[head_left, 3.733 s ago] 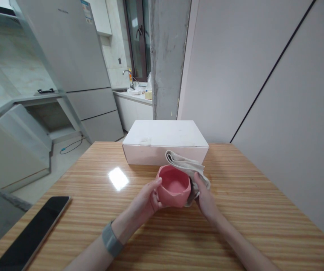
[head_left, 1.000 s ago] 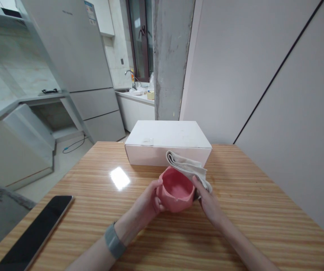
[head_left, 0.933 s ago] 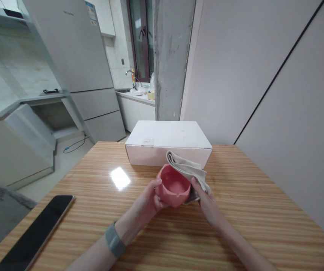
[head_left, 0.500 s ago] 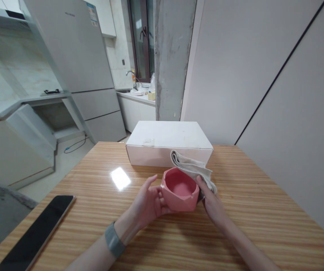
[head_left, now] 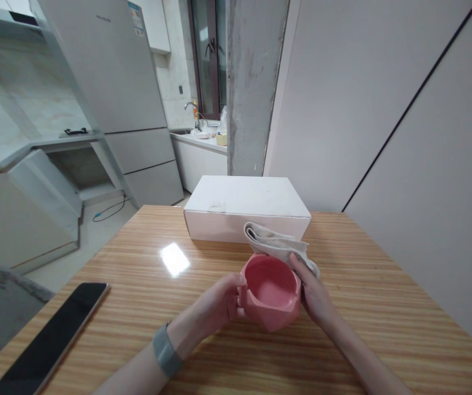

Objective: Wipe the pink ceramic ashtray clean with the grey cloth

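Observation:
A pink, many-sided ashtray (head_left: 272, 314) with notches in its rim is held above the table, its opening tipped toward me. My left hand (head_left: 224, 300) grips its left side, thumb at the rim and fingers around the outer wall. In my right hand (head_left: 313, 291) is a folded light grey cloth (head_left: 279, 244), pinched under the thumb. The cloth sticks out behind the ashtray's far rim. My right fingers are mostly hidden behind the ashtray's right side, against which the hand rests.
Behind the hands a closed white box (head_left: 247, 197) stands on the wood-grain table (head_left: 137, 263). A dark phone (head_left: 52, 340) lies at the table's left edge. Beyond are a fridge (head_left: 108, 71), a sink counter (head_left: 201, 159) and a white wall panel (head_left: 384, 82) on the right.
The ashtray has shifted a little right and nearer to me, and turned. My left thumb, raised before, now closes on its rim. The cloth stays in my right hand.

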Tool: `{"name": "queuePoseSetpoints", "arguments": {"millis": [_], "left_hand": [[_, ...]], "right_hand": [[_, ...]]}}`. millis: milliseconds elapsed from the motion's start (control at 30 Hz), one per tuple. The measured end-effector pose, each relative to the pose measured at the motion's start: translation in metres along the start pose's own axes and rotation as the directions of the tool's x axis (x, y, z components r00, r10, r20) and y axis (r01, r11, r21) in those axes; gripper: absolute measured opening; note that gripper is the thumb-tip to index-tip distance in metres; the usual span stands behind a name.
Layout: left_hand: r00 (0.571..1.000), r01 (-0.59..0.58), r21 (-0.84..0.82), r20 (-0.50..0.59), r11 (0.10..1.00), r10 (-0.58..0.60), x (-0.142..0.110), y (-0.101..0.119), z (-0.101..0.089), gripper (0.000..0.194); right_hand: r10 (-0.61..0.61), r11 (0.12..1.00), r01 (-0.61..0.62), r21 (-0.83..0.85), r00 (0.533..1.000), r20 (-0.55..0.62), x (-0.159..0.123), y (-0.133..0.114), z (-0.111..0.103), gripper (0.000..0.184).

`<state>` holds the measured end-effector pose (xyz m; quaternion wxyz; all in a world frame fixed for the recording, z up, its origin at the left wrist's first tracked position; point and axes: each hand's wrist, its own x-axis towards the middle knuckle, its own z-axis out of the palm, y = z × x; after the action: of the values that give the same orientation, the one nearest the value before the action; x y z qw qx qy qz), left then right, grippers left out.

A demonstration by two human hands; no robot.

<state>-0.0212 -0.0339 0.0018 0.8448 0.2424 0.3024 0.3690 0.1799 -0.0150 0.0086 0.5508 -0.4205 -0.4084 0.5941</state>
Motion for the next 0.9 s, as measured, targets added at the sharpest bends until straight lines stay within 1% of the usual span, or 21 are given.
{"name": "queuePoseSetpoints", "arguments": {"millis": [67, 167, 267, 333, 400, 433, 500, 600, 667, 733, 800, 900], "left_hand": [[0.998, -0.051, -0.025, -0.034, 0.998, 0.051, 0.001, -0.002, 0.002, 0.018], [0.985, -0.155, -0.081, -0.091, 0.985, 0.148, 0.001, -0.001, 0.007, 0.01], [0.97, -0.223, -0.109, -0.125, 0.969, 0.209, 0.0, 0.004, 0.01, 0.017], [0.977, -0.2, -0.116, -0.103, 0.973, 0.189, 0.0, 0.009, 0.011, 0.021], [0.991, -0.12, -0.13, -0.079, 0.984, 0.11, -0.001, 0.012, 0.01, 0.024], [0.995, -0.071, -0.133, -0.073, 0.989, 0.062, -0.001, 0.014, 0.01, 0.029], [0.998, 0.011, -0.125, -0.053, 0.992, -0.018, -0.001, 0.015, 0.008, 0.041], [0.997, 0.071, -0.106, 0.016, 0.992, -0.07, -0.001, 0.013, 0.006, 0.045], [0.997, 0.076, -0.118, 0.038, 0.99, -0.072, 0.0, 0.011, 0.005, 0.04], [0.999, 0.049, -0.135, 0.019, 0.99, -0.046, 0.002, 0.008, 0.004, 0.032], [1.0, -0.009, -0.135, -0.019, 0.991, 0.006, 0.003, 0.006, 0.004, 0.026], [0.993, -0.103, -0.109, -0.072, 0.989, 0.096, 0.005, 0.005, 0.004, 0.028]], "right_hand": [[-0.029, 1.0, 0.028, -0.009, 0.999, -0.021, 0.003, 0.002, -0.001, 0.044], [-0.061, 0.998, 0.058, -0.033, 0.993, -0.102, 0.004, 0.008, -0.001, 0.045], [-0.078, 0.995, 0.068, -0.069, 0.985, -0.156, 0.0, 0.013, 0.003, 0.045], [-0.078, 0.993, 0.059, -0.106, 0.981, -0.178, -0.004, 0.012, 0.006, 0.045], [-0.086, 0.99, 0.062, -0.13, 0.979, -0.187, -0.007, 0.01, 0.008, 0.045], [-0.096, 0.989, 0.073, -0.126, 0.978, -0.188, -0.007, 0.009, 0.007, 0.044], [-0.101, 0.993, 0.087, -0.086, 0.98, -0.174, -0.006, 0.007, 0.006, 0.042], [-0.049, 0.999, 0.05, 0.009, 0.993, -0.104, -0.003, 0.007, 0.003, 0.038], [-0.029, 0.999, 0.031, 0.042, 0.998, -0.053, -0.001, 0.009, 0.002, 0.039], [-0.037, 0.999, 0.038, 0.027, 0.998, -0.044, 0.0, 0.011, 0.001, 0.04], [-0.056, 0.998, 0.055, -0.013, 0.995, -0.08, 0.001, 0.011, 0.001, 0.041], [-0.066, 0.996, 0.057, -0.072, 0.989, -0.129, -0.001, 0.009, 0.004, 0.042]]}}
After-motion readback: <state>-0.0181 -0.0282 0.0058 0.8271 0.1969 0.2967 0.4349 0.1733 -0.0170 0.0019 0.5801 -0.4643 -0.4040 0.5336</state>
